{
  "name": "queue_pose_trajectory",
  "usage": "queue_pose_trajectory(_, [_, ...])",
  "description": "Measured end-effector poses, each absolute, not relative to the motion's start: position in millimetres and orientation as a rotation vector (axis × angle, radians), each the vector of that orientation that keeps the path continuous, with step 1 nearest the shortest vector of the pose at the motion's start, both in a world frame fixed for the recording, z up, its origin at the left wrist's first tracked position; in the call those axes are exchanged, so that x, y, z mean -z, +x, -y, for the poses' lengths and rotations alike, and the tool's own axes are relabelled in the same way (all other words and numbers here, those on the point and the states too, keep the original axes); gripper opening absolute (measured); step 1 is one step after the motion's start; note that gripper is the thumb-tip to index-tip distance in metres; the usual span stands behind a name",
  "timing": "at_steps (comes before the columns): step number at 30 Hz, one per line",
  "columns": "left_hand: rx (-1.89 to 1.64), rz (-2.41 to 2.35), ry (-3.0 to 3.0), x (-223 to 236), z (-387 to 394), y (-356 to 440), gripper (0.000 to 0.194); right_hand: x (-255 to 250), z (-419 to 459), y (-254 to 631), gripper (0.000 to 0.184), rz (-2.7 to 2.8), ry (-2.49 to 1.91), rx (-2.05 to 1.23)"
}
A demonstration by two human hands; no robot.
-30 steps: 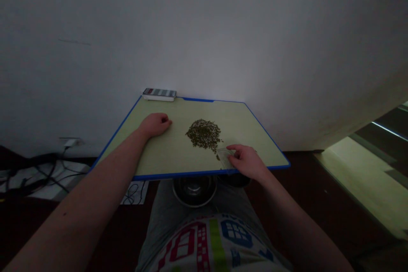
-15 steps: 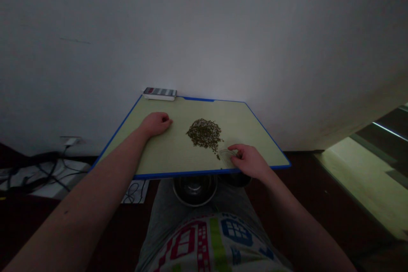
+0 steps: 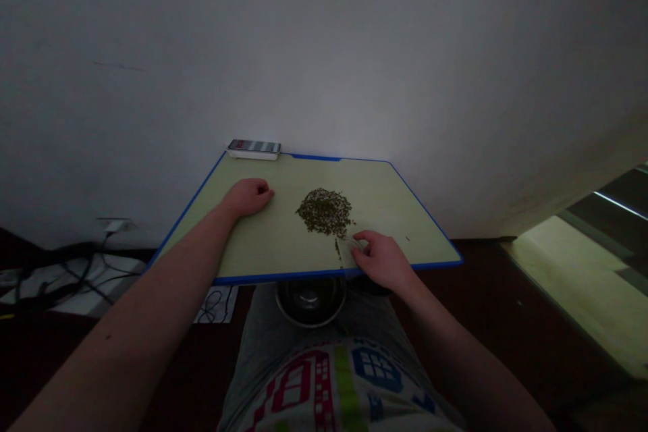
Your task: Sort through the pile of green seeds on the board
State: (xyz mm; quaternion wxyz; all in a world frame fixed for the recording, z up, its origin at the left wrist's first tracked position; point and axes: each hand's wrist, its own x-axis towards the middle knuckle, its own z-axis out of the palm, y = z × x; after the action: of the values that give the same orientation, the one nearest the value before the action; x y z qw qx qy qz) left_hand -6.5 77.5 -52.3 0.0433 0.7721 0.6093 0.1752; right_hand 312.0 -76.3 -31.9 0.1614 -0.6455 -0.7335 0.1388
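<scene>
At the desk's [image 3: 273, 246] blue-trimmed near edge, the right hand [image 3: 381, 258] is pinching a thin clear piece [image 3: 346, 254], its grip closed between thumb and fingers, just beside stragglers trailing off a pile of small brown grains [image 3: 325, 210]. That pile is sitting around the middle, pale surface stretching beyond it toward the far and right edges. The left hand [image 3: 248, 197] is resting loosely curled, a gap separating it from the pile (whether it's holding anything, I cannot tell).

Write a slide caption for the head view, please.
Right hand holds a transparent item beside small grains; curled left hand rests on board.
</scene>
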Motion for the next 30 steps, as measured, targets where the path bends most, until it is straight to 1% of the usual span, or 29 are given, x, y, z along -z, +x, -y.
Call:
queue_pose_trajectory(13, [-0.513,-1.87,2.353,50.5,-75.9,-4.8,0.04,31.2,65.7,296.7,0.032,2.17,-1.763,-0.362])
queue_pose_trajectory(21, [-0.533,-1.858,2.345,50.2,-75.4,-4.3,0.04,16.4,43.8,302.6,0.037,2.414,-1.585,-0.33])
queue_pose_trajectory(30, [-0.553,-1.853,2.338,52.0,-75.9,-5.5,0.041,8.2,28.9,292.9,0.035,2.497,-1.556,-0.287])
